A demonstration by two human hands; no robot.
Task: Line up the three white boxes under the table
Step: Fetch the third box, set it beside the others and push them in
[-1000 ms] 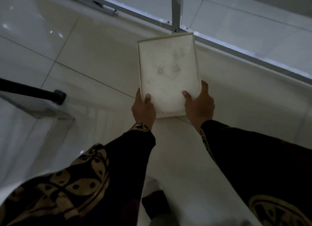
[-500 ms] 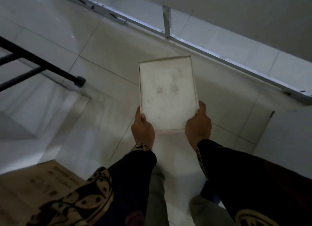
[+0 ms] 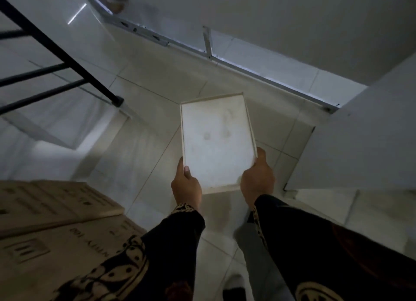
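I hold one flat white box point(image 3: 217, 140) above the tiled floor, its smudged top face towards me. My left hand point(image 3: 186, 186) grips its near left corner with the thumb on top. My right hand point(image 3: 257, 177) clasps the near right corner. The box hangs clear of the floor, roughly level. A black metal table frame point(image 3: 67, 62) with cross bars stands at the left, one foot point(image 3: 117, 101) on the tiles. No other white box shows in this view.
Two stacked cardboard cartons point(image 3: 56, 233) with printed text lie at lower left. A metal door track point(image 3: 202, 50) crosses the floor beyond the box. A white panel or door point(image 3: 360, 131) juts in at right. My feet show below.
The view has pulled back and turned left: the box now sits lower and nearer to me, the table frame and the cartons have come further into view. Both hands keep their grip.
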